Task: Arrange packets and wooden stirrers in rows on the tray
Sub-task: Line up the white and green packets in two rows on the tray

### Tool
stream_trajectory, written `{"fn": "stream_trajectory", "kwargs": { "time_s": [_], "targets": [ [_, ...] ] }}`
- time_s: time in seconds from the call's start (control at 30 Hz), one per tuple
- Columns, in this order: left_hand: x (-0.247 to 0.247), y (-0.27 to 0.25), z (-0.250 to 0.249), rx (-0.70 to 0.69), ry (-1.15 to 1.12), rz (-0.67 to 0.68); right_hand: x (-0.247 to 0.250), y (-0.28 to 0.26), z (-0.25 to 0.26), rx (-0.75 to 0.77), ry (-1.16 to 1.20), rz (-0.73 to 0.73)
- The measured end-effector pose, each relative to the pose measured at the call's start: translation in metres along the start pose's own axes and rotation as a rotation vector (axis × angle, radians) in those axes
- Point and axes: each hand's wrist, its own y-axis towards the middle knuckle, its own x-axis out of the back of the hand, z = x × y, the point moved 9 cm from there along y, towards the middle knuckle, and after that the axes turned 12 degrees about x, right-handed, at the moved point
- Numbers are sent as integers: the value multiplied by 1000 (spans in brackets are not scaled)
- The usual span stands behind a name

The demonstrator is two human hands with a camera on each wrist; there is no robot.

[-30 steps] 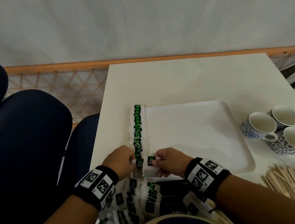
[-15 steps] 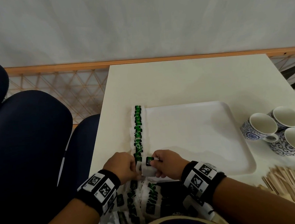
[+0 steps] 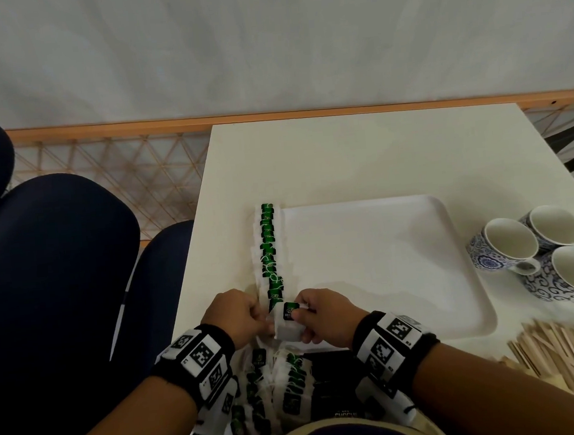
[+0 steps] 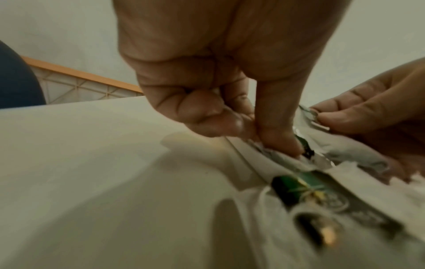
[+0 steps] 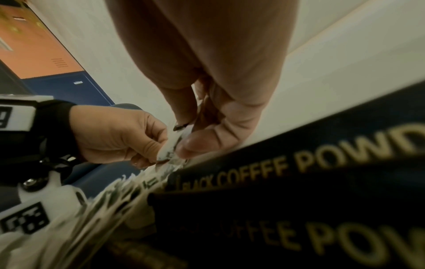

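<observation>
Held packet: white packet point(image 3: 288, 322) with green label, at the near end of the row, over the tray's near-left corner.
Right hand: right hand point(image 3: 324, 314) pinches the packet's 3 o'clock edge, thumb on top, fingers curled beneath.
Left hand: left hand point(image 3: 233, 316) pinches its 9 o'clock edge, fingertips point(image 4: 279, 143) pressed together on it.
Row: packet row point(image 3: 270, 253) runs toward 12 o'clock along the tray's left rim.
Tray: white tray point(image 3: 403, 276), at table centre.
Loose packets: pile point(image 3: 258, 391) at 6 o'clock, beside black coffee sachets point(image 5: 299, 200).
Stirrers: wooden stirrers point(image 3: 571, 353) at 4 o'clock.
Cups: three cups point(image 3: 535, 252) at 3 o'clock.
</observation>
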Motion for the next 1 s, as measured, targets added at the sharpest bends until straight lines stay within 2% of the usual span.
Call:
{"fn": "stream_trajectory", "kwargs": {
  "time_s": [0.2, 0.33, 0.4, 0.53, 0.77, 0.9, 1.0],
  "targets": [
    [-5, -5, 3, -10, -63, 107, -3, -2, 1, 19, -79, 53],
    [-5, -4, 7, -6, -59, 78, -9, -2, 5, 57, -237, 104],
    [-4, -3, 10, 6, -128, 70, -9, -1, 6, 63, -300, 114],
    [-5, -3, 19, 80, -276, 59, -4, -2, 6, 45, -192, 64],
    [-5, -2, 21, 117, -186, 11, -8, 1, 15, 61, -110, 63],
    [-7, -4, 23, 101, -144, 20, -17, 4, 18, 88, -239, 80],
    [-2, -8, 23, 80, -108, -9, -16, 4, 18, 107, -316, 40]
  ]
}}
